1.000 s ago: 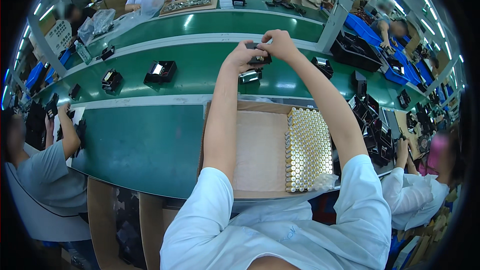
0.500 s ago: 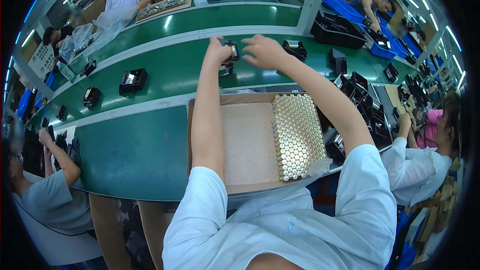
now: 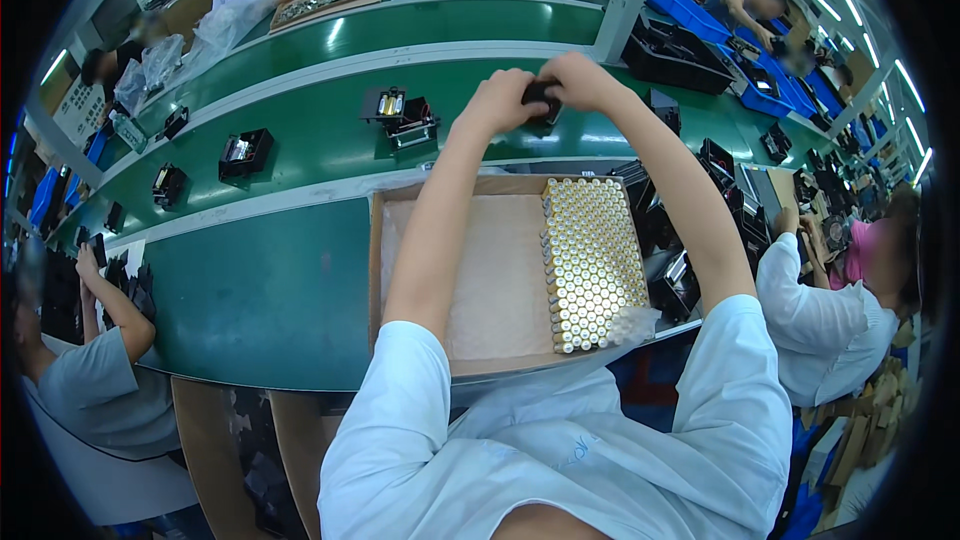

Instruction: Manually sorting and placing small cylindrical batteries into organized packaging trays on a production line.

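Gripping one black holder (image 3: 541,97) — left hand (image 3: 497,100), right hand (image 3: 580,80) (both closed on it), cardboard tray (image 3: 378,270) half-filled with batteries (image 3: 592,260).

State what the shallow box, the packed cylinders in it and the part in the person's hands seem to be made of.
Shallow box: brown cardboard, matte, with a pale liner.
Packed cylinders: likely metal cells, their ends glinting.
Small black part, held by left hand and right hand: probably moulded plastic, dull.

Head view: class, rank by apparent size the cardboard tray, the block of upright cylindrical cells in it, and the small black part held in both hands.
1. Cardboard tray, largest.
2. Block of cells, filling the tray's right side.
3. Small black part, smallest, though it lies farther from the camera, between the left hand and right hand.
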{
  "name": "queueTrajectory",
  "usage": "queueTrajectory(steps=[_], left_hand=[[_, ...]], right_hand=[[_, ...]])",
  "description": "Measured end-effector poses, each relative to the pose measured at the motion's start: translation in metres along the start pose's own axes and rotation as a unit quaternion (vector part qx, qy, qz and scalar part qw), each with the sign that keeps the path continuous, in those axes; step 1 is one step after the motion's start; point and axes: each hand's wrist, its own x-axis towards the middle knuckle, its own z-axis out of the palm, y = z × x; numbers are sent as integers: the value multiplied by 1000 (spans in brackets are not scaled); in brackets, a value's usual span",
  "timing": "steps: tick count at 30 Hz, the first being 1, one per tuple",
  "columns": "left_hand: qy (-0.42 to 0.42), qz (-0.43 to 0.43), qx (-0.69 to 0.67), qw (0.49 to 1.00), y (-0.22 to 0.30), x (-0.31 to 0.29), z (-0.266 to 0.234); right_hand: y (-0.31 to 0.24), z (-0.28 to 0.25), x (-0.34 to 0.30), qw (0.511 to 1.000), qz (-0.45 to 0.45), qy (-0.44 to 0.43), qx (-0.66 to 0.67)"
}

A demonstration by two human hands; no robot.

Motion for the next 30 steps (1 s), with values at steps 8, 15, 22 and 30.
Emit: queueTrajectory(steps=[8, 15, 22, 30], left_hand=[[-4, -290, -326, 900, 7, 15, -3], [3, -288, -397, 871, 29, 32, 9], [-6, -301, -474, 828, 26, 36, 27], [0, -315, -554, 771, 12, 42, 40]], right_hand=[[-50, -13, -22, 990, -7, 143, 12], [-31, 23, -27, 974, -50, 147, -167], [-21, 11, -38, 995, 44, 42, -82], [-45, -38, -89, 936, -313, -122, 103]])
